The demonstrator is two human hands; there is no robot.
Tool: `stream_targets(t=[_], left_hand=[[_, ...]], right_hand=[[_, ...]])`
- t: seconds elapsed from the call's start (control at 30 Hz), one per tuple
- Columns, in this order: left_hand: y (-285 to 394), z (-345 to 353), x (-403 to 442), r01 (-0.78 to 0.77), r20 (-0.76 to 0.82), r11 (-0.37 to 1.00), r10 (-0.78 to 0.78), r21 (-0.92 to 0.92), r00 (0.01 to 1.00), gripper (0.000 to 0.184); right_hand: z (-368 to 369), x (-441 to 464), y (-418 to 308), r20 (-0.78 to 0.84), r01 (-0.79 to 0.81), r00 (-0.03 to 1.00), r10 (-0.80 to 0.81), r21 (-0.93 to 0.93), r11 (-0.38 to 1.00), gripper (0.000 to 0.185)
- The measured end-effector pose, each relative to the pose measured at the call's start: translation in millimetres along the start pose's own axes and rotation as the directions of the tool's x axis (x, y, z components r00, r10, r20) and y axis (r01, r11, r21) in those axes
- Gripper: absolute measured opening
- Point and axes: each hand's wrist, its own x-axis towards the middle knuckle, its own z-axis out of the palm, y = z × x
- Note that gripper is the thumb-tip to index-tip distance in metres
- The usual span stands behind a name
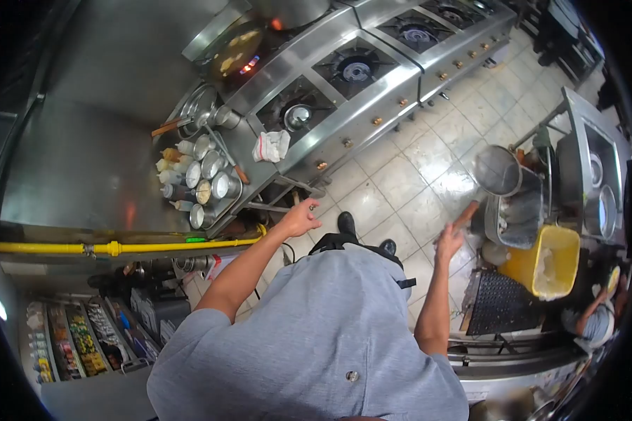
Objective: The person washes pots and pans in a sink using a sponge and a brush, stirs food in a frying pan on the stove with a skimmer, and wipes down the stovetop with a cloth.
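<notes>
My left hand [300, 218] is in front of the stove's left end, near the counter's lower rail, with its fingers loosely bent and apart; I see nothing clearly held in it. On the right, my right hand [449, 240] is closed round the wooden handle of a round mesh strainer [498, 170]. The strainer's bowl hangs beside a metal container [516, 223] and above a yellow bin [556, 261]. A white cloth [271, 146] lies at the counter's edge, beyond my left hand.
A steel stove [358, 105] with several burners runs across the top. At its left, a tray holds sauce bottles [182, 165] and metal pots [212, 164]. A black mat [502, 302] lies on the tiled floor [393, 182]. Another person [598, 324] is at the far right.
</notes>
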Motion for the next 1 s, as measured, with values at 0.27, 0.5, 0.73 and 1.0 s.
stream_targets(t=[0.27, 0.5, 0.73, 1.0], left_hand=[[32, -13, -14, -0.035, 0.035, 0.96, 0.047, -0.277, 0.998, 0.056], [63, -24, 18, 0.008, 0.148, 0.761, 0.116, -0.649, 0.982, 0.043], [56, -102, 33, -0.15, -0.099, 0.375, 0.153, -0.915, 0.983, 0.042], [-88, -193, 37, -0.515, -0.572, 0.309, -0.13, -0.799, 0.81, 0.042]], right_hand=[[79, -57, -67, 0.525, -0.085, 0.851, 0.024, 0.092, 0.992, 0.022], [145, -124, -145, 0.66, -0.007, 0.752, -0.014, 0.03, 1.0, 0.024], [295, -226, -204, 0.734, 0.254, 0.508, -0.451, 0.372, 0.893, 0.055], [402, -246, -176, 0.836, 0.241, -0.176, -0.519, 0.548, 0.801, 0.069]])
